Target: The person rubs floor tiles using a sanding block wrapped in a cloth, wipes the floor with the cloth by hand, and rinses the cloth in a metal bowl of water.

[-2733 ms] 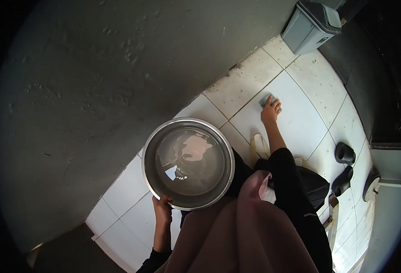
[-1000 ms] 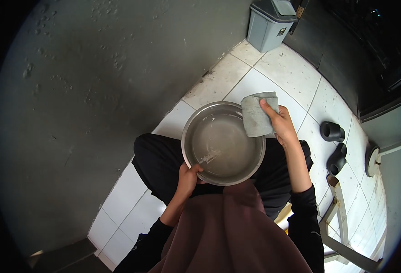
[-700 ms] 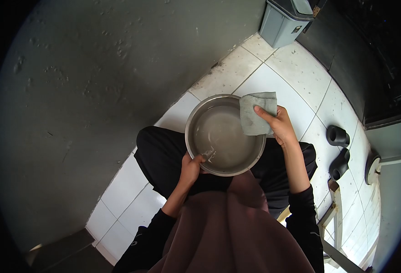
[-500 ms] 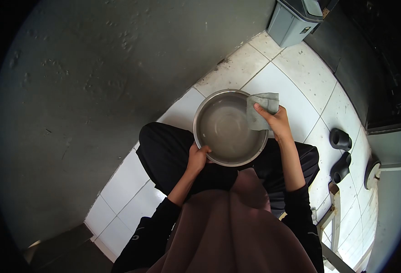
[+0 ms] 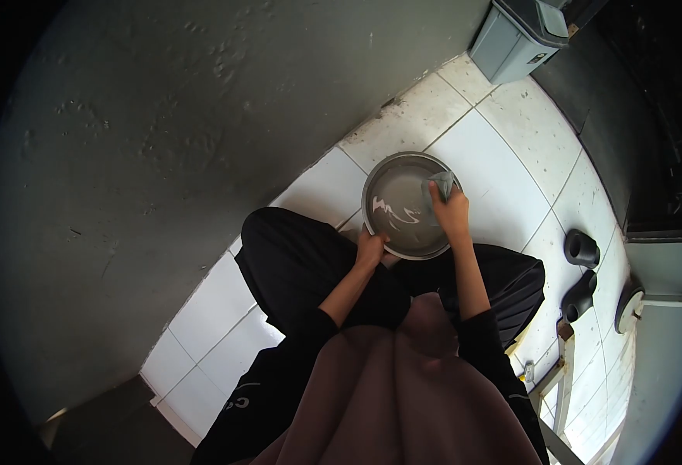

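Observation:
A round metal basin [image 5: 369,203] with cloudy water in it is in front of my crossed legs, over the white floor tiles. My left hand [image 5: 372,247] grips its near left rim, with the thumb over the edge. At the right side of the basin my right hand [image 5: 451,211] holds a folded grey-green cloth [image 5: 441,183] over the rim. The cloth hangs partly inside the basin, and my fingers hide some of it. Light reflects off the water surface.
A grey wall [image 5: 163,139] rises on the left. At the top right stands a grey bin [image 5: 510,48]. Two black slippers [image 5: 582,248] lie on the tiles at the right, near a metal frame [image 5: 565,372] and a round object [image 5: 630,310].
The basin has moved forward and to the right, away from my body. My right hand picked the cloth up from the floor and has now lowered it at the basin's right side.

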Motion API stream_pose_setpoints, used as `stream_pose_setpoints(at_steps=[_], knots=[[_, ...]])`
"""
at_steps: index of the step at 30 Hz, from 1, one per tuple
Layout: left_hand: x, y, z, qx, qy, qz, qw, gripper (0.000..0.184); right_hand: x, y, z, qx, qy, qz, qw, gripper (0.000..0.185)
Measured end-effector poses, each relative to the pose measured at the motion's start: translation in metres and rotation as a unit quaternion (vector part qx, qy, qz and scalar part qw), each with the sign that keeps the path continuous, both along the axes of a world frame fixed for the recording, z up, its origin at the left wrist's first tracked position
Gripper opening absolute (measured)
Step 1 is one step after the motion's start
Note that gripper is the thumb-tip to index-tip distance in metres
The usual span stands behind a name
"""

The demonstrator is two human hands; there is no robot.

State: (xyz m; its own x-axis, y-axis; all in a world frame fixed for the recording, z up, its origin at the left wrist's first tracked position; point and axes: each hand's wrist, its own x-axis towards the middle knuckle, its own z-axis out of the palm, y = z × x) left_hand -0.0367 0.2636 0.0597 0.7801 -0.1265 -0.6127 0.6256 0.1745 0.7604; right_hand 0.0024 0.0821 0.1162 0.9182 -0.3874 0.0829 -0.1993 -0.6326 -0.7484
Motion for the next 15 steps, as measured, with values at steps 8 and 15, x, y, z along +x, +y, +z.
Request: stream_pose_setpoints(at_steps=[8,15], knots=[[0.001,0.001,-0.011,0.014,-0.016,-0.014,1.0,0.056,-0.002,0.003,-0.021,0.043,0.068,0.007,0.997,0.043],[0.002,0.002,-0.012,0.016,0.031,-0.008,0.999,0.057,-0.009,0.016,-0.03,-0.045,-0.07,0.025,0.996,0.034]])
